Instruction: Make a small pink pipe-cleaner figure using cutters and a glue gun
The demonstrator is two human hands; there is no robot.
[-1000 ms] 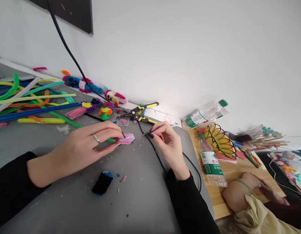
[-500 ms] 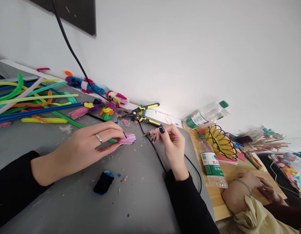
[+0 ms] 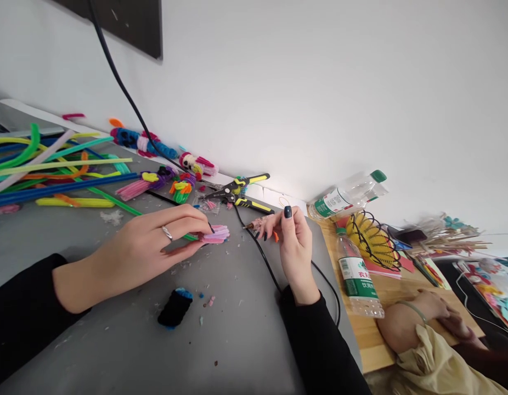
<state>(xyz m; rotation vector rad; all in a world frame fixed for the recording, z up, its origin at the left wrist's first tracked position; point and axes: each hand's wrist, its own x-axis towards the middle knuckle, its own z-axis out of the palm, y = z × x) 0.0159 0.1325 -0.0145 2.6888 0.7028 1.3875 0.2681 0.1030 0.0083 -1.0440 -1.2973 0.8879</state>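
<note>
My left hand (image 3: 155, 247) pinches a small bundle of pink and lilac pipe cleaners (image 3: 216, 234) just above the grey tabletop. To the right, a glue gun (image 3: 259, 222) with a copper-coloured nozzle and an orange trigger lies partly behind my right hand (image 3: 293, 241). That hand's thumb is lifted away from its other fingers, whose tips rest by the gun. A black and blue pipe-cleaner piece (image 3: 175, 308) lies nearer to me. Wire strippers (image 3: 237, 193) with yellow and black handles lie beyond the gun.
Loose pipe cleaners (image 3: 52, 170) are piled at the left. Several finished pipe-cleaner figures (image 3: 142, 144) lie along the wall. Plastic bottles (image 3: 359, 280) and a yellow wire basket (image 3: 371, 238) are at the right, near another person's hands (image 3: 439, 312). Black cables (image 3: 264, 260) cross the table.
My right thumb has lifted off the glue gun and its fingers have spread, exposing the orange trigger. My left hand has stayed put. The other person's hands have shifted slightly.
</note>
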